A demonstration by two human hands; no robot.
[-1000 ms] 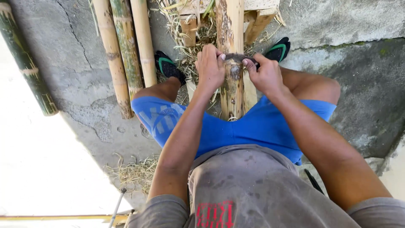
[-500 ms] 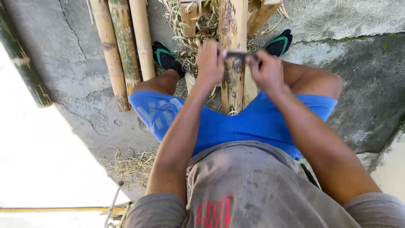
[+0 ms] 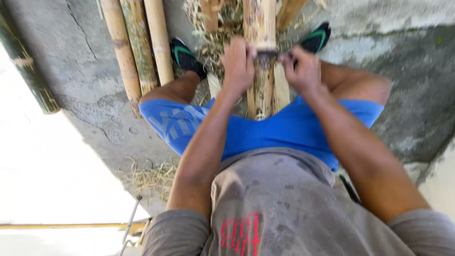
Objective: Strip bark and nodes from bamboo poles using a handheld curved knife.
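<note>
Our left hand (image 3: 238, 64) and right hand (image 3: 303, 71) each close their grip on one end of a dark blade (image 3: 268, 54) laid across the bamboo pole (image 3: 259, 28). Three more poles (image 3: 137, 47) lie at ten o'clock on the concrete floor (image 3: 80, 80).

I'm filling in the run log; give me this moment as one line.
left hand: gripping blade end | right hand: gripping other end | blade: across bamboo pole | pole: between knees | shavings: at feet

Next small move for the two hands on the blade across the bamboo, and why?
Probably a short pull of the blade toward the body. The left hand and right hand grip its two ends, it lies across the bamboo pole, and pale stripped strips already show below it, shavings beside.
</note>
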